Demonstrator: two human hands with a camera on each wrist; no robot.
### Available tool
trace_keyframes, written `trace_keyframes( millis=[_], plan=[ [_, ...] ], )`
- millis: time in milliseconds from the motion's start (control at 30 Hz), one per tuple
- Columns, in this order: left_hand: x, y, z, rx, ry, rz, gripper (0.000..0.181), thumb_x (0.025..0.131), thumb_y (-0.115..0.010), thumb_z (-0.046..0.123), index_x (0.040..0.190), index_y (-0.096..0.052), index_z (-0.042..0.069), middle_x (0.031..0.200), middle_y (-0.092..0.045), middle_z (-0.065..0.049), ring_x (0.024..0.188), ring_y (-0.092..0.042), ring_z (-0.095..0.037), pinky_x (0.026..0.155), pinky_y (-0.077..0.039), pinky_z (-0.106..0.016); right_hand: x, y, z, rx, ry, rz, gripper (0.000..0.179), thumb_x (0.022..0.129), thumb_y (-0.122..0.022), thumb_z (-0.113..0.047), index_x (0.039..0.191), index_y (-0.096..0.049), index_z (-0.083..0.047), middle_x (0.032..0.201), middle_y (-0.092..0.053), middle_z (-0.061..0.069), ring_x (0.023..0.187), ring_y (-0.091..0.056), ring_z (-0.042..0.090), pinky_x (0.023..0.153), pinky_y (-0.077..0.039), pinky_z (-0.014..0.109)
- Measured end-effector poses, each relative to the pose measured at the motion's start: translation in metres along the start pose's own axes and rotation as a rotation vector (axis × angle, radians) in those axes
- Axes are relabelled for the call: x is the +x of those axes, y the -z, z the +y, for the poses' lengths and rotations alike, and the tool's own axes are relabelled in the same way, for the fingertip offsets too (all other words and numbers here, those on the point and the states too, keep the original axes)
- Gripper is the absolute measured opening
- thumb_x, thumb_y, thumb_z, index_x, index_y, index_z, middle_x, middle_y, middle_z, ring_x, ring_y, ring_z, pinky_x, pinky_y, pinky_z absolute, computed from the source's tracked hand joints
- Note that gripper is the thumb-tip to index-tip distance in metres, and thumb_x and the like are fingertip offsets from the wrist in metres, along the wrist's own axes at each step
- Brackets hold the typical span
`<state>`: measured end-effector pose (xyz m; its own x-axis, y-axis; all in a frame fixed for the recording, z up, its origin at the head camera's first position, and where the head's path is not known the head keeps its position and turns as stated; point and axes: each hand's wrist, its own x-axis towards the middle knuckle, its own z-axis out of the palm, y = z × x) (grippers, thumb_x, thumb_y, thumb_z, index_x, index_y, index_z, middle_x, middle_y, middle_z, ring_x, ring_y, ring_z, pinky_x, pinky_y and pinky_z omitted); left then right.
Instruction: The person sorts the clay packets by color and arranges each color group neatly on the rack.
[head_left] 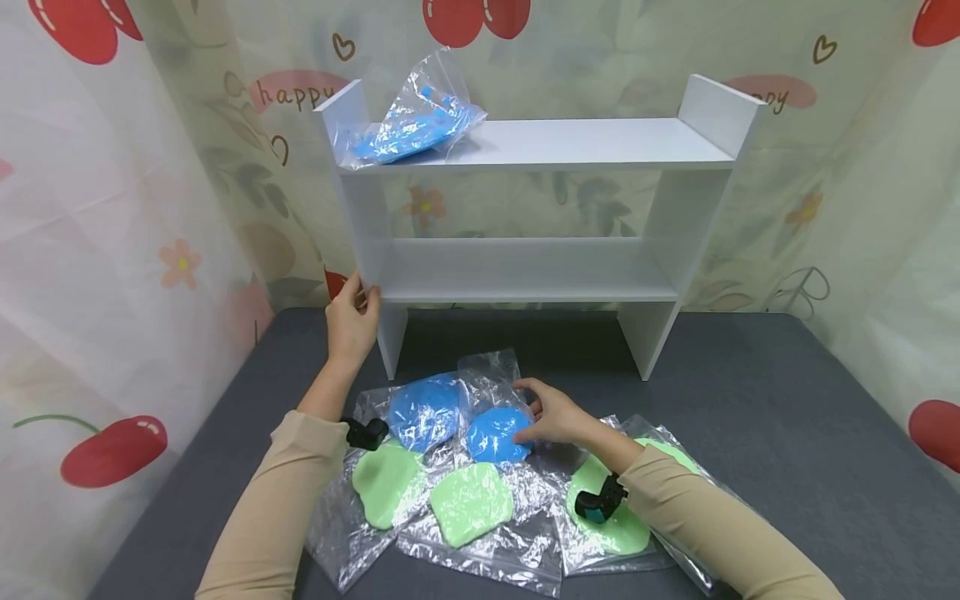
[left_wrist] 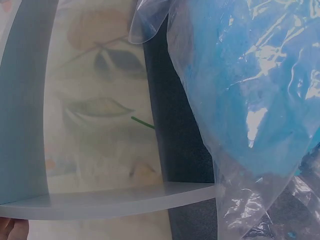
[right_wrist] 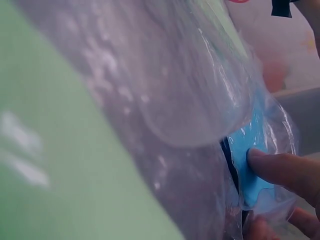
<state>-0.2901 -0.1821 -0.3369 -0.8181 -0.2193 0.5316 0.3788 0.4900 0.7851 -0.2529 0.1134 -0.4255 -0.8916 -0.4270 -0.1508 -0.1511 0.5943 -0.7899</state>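
Observation:
My left hand (head_left: 352, 325) grips the front edge of the left side panel of a white two-tier shelf (head_left: 525, 271); only its fingertips (left_wrist: 14, 230) show in the left wrist view. Over the table my right hand (head_left: 558, 415) pinches a clear plastic bag holding a flat blue, clay-like piece (head_left: 497, 435). In the right wrist view the thumb (right_wrist: 275, 167) presses on the blue piece (right_wrist: 255, 135) through the plastic, other fingers behind it. Beside it lies another bagged blue piece (head_left: 425, 412). Bagged light green pieces (head_left: 472, 504) lie nearer the front.
On the top board's left end sits a clear bag with blue contents (head_left: 420, 129). More green in bags (head_left: 622, 533) lies under the right forearm. A dark grey tabletop (head_left: 810, 467) carries everything, and a printed curtain (head_left: 180, 167) hangs around it.

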Motion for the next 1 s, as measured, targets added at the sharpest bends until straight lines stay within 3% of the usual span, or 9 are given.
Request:
trace_keyframes(
  millis=[167,267,400,533,600,667,800,1000],
  plan=[
    [0.001,0.0,0.0,-0.004,0.0,0.002,0.042,0.095,-0.05,0.009,0.137,-0.048,0.008,0.129,-0.057,-0.021,0.113,-0.059,-0.036,0.09,-0.052,-0.045,-0.001,0.002,0.001,0.044,0.031,-0.056,0.077,0.076,-0.077,-0.011,0.141,-0.037,-0.015,0.062,-0.042,0.0,0.06,-0.043,0.014,0.053,-0.04,0.024],
    [0.0,0.0,0.0,-0.006,-0.003,0.003,0.042,0.095,-0.05,0.009,0.136,-0.048,0.007,0.128,-0.057,-0.021,0.113,-0.059,-0.036,0.091,-0.052,-0.045,-0.003,0.005,0.0,0.053,0.065,-0.077,0.07,0.079,-0.073,-0.011,0.14,-0.039,-0.015,0.061,-0.037,-0.001,0.056,-0.037,0.012,0.052,-0.038,0.023],
    [0.0,0.0,0.0,-0.006,-0.003,0.005,0.042,0.095,-0.05,0.01,0.137,-0.048,0.006,0.128,-0.057,-0.021,0.113,-0.059,-0.037,0.091,-0.052,-0.045,-0.005,0.009,-0.001,0.045,0.119,-0.075,0.06,0.082,-0.071,-0.014,0.136,-0.045,-0.014,0.087,-0.053,0.005,0.057,-0.036,0.011,0.054,-0.039,0.024],
    [0.0,0.0,0.0,-0.001,-0.001,0.008,0.042,0.095,-0.049,0.01,0.137,-0.048,0.007,0.128,-0.057,-0.022,0.113,-0.059,-0.037,0.091,-0.052,-0.044,-0.008,0.014,-0.004,0.051,0.125,-0.069,0.055,0.082,-0.071,-0.017,0.133,-0.05,-0.014,0.091,-0.058,0.006,0.056,-0.04,0.011,0.054,-0.042,0.024],
    [0.0,0.0,0.0,-0.001,0.0,0.009,0.042,0.095,-0.049,0.01,0.137,-0.047,0.006,0.128,-0.057,-0.022,0.113,-0.059,-0.037,0.091,-0.052,-0.044,-0.01,0.015,-0.005,0.072,0.119,-0.068,0.054,0.083,-0.071,-0.017,0.132,-0.051,-0.011,0.086,-0.059,0.008,0.06,-0.049,0.009,0.056,-0.047,0.024],
    [0.0,0.0,0.0,-0.001,0.0,0.008,0.042,0.095,-0.049,0.01,0.137,-0.047,0.006,0.128,-0.057,-0.022,0.113,-0.059,-0.037,0.091,-0.052,-0.044,-0.012,0.017,-0.007,0.1,0.12,-0.059,0.052,0.083,-0.071,-0.016,0.13,-0.052,-0.008,0.095,-0.062,0.013,0.07,-0.06,0.011,0.061,-0.054,0.026],
    [0.0,0.0,0.0,-0.005,-0.001,0.006,0.042,0.095,-0.049,0.01,0.137,-0.047,0.006,0.128,-0.057,-0.023,0.113,-0.059,-0.037,0.091,-0.052,-0.045,-0.017,0.022,-0.011,0.153,0.115,-0.039,0.049,0.083,-0.07,-0.015,0.128,-0.054,-0.006,0.12,-0.055,0.024,0.085,-0.068,0.02,0.07,-0.058,0.034],
    [0.0,0.0,-0.001,-0.008,0.004,0.006,0.042,0.095,-0.049,0.01,0.137,-0.048,0.006,0.128,-0.057,-0.022,0.113,-0.059,-0.037,0.091,-0.052,-0.044,-0.023,0.03,-0.015,0.23,0.104,-0.013,0.051,0.084,-0.069,-0.015,0.131,-0.051,-0.008,0.137,-0.042,0.025,0.086,-0.069,0.022,0.077,-0.057,0.042]
  ],
)
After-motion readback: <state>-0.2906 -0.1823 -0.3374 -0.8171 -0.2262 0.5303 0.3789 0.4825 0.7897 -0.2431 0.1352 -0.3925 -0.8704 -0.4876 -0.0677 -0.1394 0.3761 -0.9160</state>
